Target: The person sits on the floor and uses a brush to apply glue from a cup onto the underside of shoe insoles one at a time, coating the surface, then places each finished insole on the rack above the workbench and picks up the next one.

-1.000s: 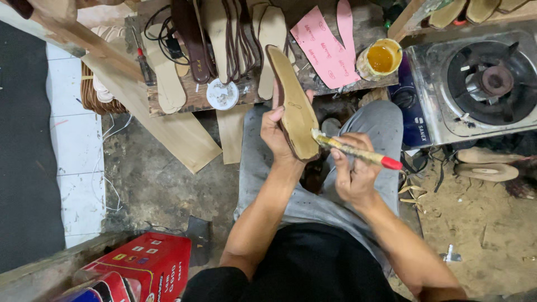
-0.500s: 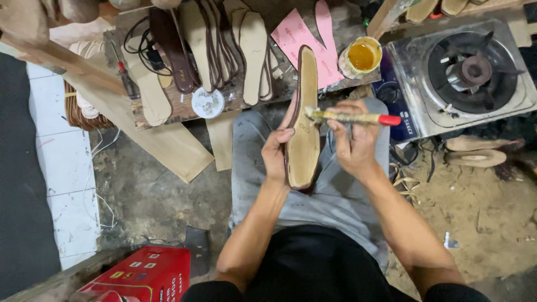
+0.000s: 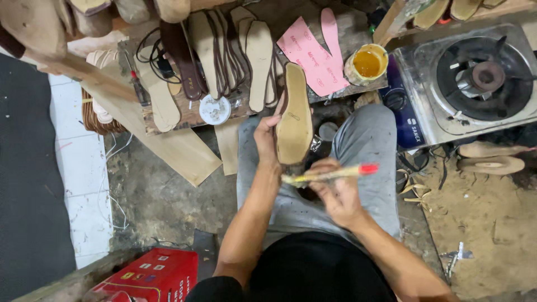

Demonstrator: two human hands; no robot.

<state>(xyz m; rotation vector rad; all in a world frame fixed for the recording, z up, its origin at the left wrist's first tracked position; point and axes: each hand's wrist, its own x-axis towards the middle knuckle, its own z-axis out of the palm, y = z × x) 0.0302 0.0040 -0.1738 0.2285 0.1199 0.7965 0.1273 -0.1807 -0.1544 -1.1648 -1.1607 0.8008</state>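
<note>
Left hand (image 3: 267, 140), centre frame: fingers curled shut around edge of tan shoe sole (image 3: 294, 120), held upright over lap, flat face toward camera. Right hand (image 3: 335, 190), just below: fingers pinched closed on brush (image 3: 330, 174), red-tipped handle pointing right, bristle end near sole's lower end. Yellow glue cup (image 3: 367, 62) upper right, beside gas stove (image 3: 475, 78).

floor: dirt (image 3: 168, 201) | white tiles (image 3: 84, 184) | gas stove (image 3: 475, 78)
</note>
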